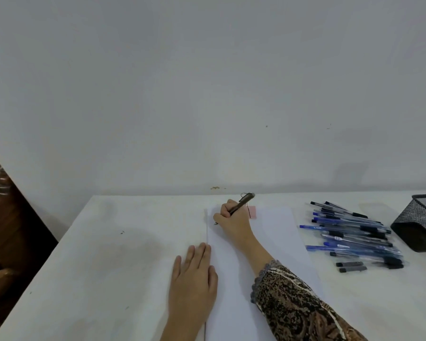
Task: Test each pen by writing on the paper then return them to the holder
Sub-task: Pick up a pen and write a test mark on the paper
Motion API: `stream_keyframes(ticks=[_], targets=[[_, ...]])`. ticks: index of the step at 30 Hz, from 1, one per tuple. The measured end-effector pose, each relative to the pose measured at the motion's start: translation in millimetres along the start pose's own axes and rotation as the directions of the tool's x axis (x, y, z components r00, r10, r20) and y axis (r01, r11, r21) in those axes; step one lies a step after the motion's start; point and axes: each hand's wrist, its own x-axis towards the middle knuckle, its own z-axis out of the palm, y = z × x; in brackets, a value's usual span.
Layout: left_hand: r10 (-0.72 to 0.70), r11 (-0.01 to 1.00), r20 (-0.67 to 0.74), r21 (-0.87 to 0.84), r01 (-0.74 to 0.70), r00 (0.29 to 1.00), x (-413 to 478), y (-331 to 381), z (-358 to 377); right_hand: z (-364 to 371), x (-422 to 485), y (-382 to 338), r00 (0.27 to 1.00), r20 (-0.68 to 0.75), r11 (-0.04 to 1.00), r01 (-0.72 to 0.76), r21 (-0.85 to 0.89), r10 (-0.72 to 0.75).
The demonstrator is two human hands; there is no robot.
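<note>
My right hand (233, 221) grips a dark pen (241, 205) with its tip down on the far left corner of the white paper (276, 232). My left hand (194, 274) lies flat, fingers together, on the paper's left edge. A pile of several blue and black pens (352, 233) lies on the table to the right of the paper. The black mesh holder (421, 222) stands at the far right, beyond the pile. A patterned brown sleeve covers my right forearm.
A white table (103, 254) stands against a plain white wall. Two loose dark caps (352, 266) lie at the near end of the pen pile. A small pink item (252, 212) lies on the paper's far edge. Dark wooden furniture is at the left.
</note>
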Motion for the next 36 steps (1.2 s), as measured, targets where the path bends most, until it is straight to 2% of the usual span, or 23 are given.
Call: stream_keyframes(ticks=[3, 8, 12, 15, 17, 20, 22, 25, 28, 32, 36], targets=[[-0.007, 0.998, 0.089, -0.059, 0.013, 0.996, -1.9, 2.3, -4.8, 1.5, 1.6, 2.7, 0.999, 0.034, 1.0, -0.009, 0.001, 0.009], [0.017, 1.0, 0.037, 0.009, -0.017, 0.999, -2.8, -0.8, -1.8, 3.2, 1.7, 4.9, 1.0, -0.013, 1.0, -0.002, -0.004, 0.002], [0.027, 0.998, 0.059, 0.055, -0.031, 0.998, -5.5, -3.7, 1.0, 2.2, 3.2, 5.6, 1.0, -0.014, 1.0, -0.007, -0.001, 0.007], [0.051, 0.997, 0.075, 0.048, -0.055, 0.996, -3.5, -3.7, 3.7, 2.6, 4.0, 4.1, 1.0, 0.026, 1.0, -0.01, -0.016, 0.01], [0.044, 0.998, 0.057, 0.034, -0.046, 0.997, -2.0, -3.9, 3.2, 2.5, 3.8, 4.8, 1.0, -0.003, 1.0, -0.003, -0.019, 0.003], [0.039, 0.999, 0.109, -0.013, -0.038, 0.993, -4.3, -4.5, -0.5, 1.0, 2.6, 6.4, 0.999, -0.048, 1.0, 0.015, -0.016, -0.016], [0.023, 0.999, 0.103, -0.045, -0.019, 0.994, -1.8, -2.0, -0.3, 1.6, 2.0, 5.7, 0.999, -0.037, 1.0, 0.02, -0.022, -0.021], [0.032, 0.999, 0.041, 0.02, -0.033, 0.999, -2.6, -4.8, 3.1, 2.7, 2.9, 5.4, 0.999, -0.044, 0.999, 0.027, -0.021, -0.027], [0.021, 1.0, 0.072, 0.019, -0.022, 0.997, -5.1, -5.4, 3.7, 2.2, 2.9, 6.2, 0.999, -0.032, 1.0, 0.019, -0.023, -0.02], [0.025, 1.0, 0.044, 0.002, -0.025, 0.999, -4.2, -4.5, 3.1, 1.9, 4.1, 7.9, 0.996, -0.081, 0.999, 0.032, -0.026, -0.034], [-0.011, 0.999, 0.057, -0.045, 0.013, 0.998, -2.0, -3.7, 2.3, 0.9, 4.5, 6.9, 0.998, -0.043, 0.998, 0.033, -0.049, -0.035]])
